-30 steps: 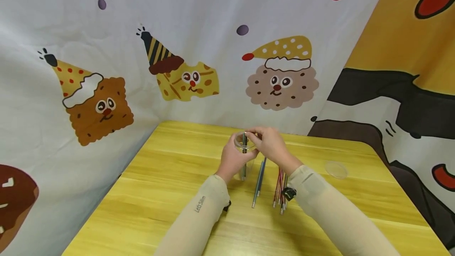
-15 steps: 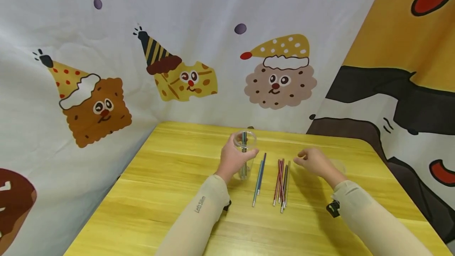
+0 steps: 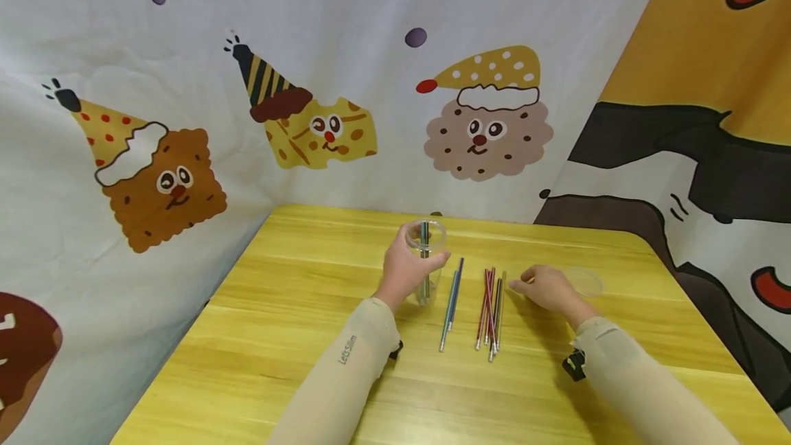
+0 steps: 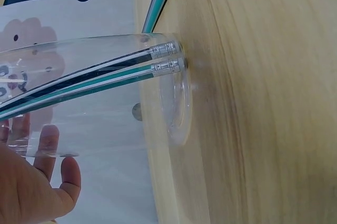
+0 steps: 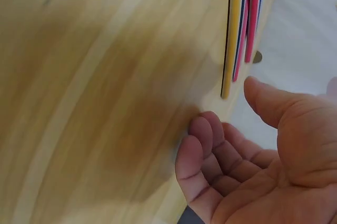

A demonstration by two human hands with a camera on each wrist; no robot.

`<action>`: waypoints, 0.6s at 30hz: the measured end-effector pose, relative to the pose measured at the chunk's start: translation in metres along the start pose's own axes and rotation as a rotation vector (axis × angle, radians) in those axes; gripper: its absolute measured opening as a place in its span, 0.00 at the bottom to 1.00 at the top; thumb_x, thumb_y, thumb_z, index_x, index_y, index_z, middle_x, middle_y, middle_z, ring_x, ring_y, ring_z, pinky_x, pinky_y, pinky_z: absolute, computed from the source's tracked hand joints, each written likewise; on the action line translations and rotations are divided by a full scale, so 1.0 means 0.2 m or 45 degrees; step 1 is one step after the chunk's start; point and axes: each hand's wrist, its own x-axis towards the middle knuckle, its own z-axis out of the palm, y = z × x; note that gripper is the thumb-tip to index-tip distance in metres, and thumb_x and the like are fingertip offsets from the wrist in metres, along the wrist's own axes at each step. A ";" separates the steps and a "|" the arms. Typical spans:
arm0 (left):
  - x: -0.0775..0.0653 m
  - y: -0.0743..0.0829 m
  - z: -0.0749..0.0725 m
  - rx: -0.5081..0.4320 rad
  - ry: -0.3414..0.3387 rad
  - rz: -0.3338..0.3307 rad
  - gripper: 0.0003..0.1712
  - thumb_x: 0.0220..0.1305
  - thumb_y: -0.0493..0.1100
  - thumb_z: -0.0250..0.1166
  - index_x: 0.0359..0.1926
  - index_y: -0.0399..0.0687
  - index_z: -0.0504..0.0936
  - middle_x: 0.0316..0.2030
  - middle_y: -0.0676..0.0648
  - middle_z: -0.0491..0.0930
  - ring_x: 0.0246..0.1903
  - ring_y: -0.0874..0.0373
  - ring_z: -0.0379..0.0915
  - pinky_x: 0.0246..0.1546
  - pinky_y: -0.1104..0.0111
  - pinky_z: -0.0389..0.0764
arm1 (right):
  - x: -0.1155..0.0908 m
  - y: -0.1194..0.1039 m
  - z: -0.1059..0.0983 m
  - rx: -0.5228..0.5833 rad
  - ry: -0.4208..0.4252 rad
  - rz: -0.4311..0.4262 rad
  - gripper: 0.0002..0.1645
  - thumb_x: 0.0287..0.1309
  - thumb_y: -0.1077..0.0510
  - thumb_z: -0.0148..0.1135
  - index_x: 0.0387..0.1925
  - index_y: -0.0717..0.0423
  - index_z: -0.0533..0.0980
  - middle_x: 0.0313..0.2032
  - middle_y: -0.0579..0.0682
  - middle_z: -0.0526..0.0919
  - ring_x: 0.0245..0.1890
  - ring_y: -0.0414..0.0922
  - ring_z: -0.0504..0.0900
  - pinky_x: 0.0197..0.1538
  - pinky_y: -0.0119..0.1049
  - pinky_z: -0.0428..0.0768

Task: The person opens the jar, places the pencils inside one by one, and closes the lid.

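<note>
Left hand (image 3: pixel 403 268) wraps the upright clear cup (image 3: pixel 436 281), far side of table (image 3: pixel 296 294), probably to steady it; two pencils (image 3: pixel 423 288) lean inside, eraser ends down. Right hand (image 3: pixel 546 287) holds nothing, thumb and fingers apart, just right of gold pencil (image 3: pixel 501 311). Loose blue (image 3: pixel 453 304) and red (image 3: pixel 482 307) pencils lie between hands, presumably for easy reach.

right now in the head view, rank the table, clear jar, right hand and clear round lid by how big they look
1. Table
2. Clear jar and right hand: too close to rank, and the left hand covers part of the jar
3. Clear round lid
</note>
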 end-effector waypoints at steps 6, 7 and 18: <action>-0.01 0.00 0.00 -0.007 -0.003 -0.012 0.44 0.56 0.59 0.82 0.71 0.66 0.72 0.60 0.54 0.80 0.57 0.51 0.79 0.58 0.47 0.84 | 0.10 -0.06 0.07 0.055 0.055 0.060 0.27 0.76 0.46 0.63 0.26 0.62 0.75 0.21 0.52 0.74 0.22 0.45 0.70 0.27 0.40 0.73; -0.02 0.00 0.01 -0.001 -0.005 -0.021 0.45 0.56 0.60 0.82 0.71 0.66 0.72 0.60 0.54 0.80 0.57 0.51 0.79 0.58 0.47 0.84 | 0.11 -0.06 0.08 0.071 0.063 0.077 0.29 0.75 0.47 0.63 0.20 0.56 0.69 0.17 0.47 0.67 0.19 0.41 0.63 0.25 0.37 0.67; -0.05 0.00 0.03 0.010 -0.008 -0.044 0.42 0.55 0.61 0.83 0.67 0.68 0.74 0.58 0.57 0.81 0.56 0.54 0.79 0.56 0.51 0.85 | 0.15 0.03 0.03 -0.099 0.046 0.096 0.27 0.68 0.58 0.67 0.56 0.79 0.78 0.58 0.77 0.82 0.48 0.64 0.86 0.52 0.57 0.86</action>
